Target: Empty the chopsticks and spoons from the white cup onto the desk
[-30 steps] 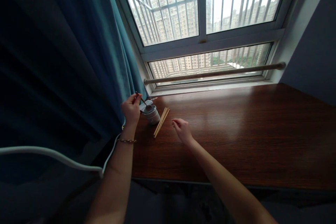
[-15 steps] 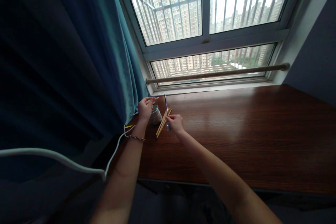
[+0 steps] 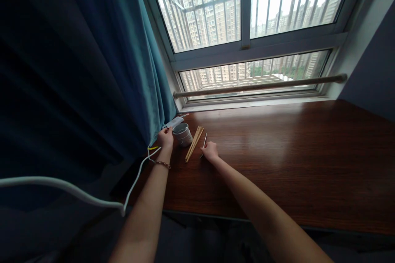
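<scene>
Pinched fingers of my left hand (image 3: 166, 137) meet the left rim of a grey cup (image 3: 184, 136), which stands upright on the wooden desk. Its inside is mostly hidden from this angle. To the cup's right lies a small bundle of wooden chopsticks (image 3: 194, 144), slanting away from me. Beyond them my right hand (image 3: 210, 151) grips a thin metal spoon (image 3: 205, 139) low at the desk surface. The spoon's far end shows above the fingers; most of its lower part is covered by the hand.
A white power strip (image 3: 174, 122) lies behind the cup beside the blue curtain (image 3: 145, 70). White cable (image 3: 135, 187) runs along the left, near a yellow tag (image 3: 152, 148). The brown desk (image 3: 277, 164) reaches to the window, with a rail (image 3: 262, 86) across it.
My right hand has lowered the spoon to the desk, right of the chopsticks. My left hand has drawn back from above the cup to its left rim.
</scene>
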Available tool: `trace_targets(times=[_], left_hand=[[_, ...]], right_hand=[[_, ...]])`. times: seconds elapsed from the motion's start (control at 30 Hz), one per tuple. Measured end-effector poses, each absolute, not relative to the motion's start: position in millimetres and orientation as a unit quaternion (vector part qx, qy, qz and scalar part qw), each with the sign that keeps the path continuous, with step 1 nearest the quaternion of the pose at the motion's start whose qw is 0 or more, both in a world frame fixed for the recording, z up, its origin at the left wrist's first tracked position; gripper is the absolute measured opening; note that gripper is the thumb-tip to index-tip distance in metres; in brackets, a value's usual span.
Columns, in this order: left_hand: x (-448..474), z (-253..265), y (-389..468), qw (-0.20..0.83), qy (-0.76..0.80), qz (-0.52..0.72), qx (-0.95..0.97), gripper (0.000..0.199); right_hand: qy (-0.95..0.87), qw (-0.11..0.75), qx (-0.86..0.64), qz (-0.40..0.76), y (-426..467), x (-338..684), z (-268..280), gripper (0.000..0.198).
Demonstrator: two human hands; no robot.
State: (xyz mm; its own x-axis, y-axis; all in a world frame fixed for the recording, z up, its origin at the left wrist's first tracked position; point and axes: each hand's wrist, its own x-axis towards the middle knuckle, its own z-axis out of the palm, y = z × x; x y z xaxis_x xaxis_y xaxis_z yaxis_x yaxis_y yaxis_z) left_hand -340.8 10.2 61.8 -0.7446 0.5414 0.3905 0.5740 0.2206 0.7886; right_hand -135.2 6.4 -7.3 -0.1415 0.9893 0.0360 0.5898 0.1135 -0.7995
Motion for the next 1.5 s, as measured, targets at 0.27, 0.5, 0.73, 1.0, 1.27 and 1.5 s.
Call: trace_targets(times=[0.27,0.5,0.73,1.0,1.27,1.5], left_hand=[[-320,83,-8,0.154,-0.749,-0.491,-0.417,0.036],[-278,131,-32,0.281,-0.650,-0.538,-0.458,0.037],[-247,145,-22,0.050,-0.615,-0.529,-0.583,0.033],[-239,101,15,-0.136,-0.617,-0.478,-0.610,0.032],[-256,97,15,0.002,-0.689,-0.467,-0.554,0.031],[-271,97,6,0.055,-0.819,-0.250,-0.514,0.028]], right_hand=[[-0.726,0.250,-0.579,0.276,1,-145,-1,0.016],[-0.732,0.238,-0.575,0.276,0,-145,-1,0.028],[-0.629,0.539,-0.443,0.343,-8,-122,-13,0.028],[-0.507,0.568,-0.253,0.597,-4,-104,7,0.036],[-0.468,0.535,-0.300,0.636,2,-114,-14,0.035],[-0.578,0.489,-0.509,0.410,1,-111,-19,0.010]])
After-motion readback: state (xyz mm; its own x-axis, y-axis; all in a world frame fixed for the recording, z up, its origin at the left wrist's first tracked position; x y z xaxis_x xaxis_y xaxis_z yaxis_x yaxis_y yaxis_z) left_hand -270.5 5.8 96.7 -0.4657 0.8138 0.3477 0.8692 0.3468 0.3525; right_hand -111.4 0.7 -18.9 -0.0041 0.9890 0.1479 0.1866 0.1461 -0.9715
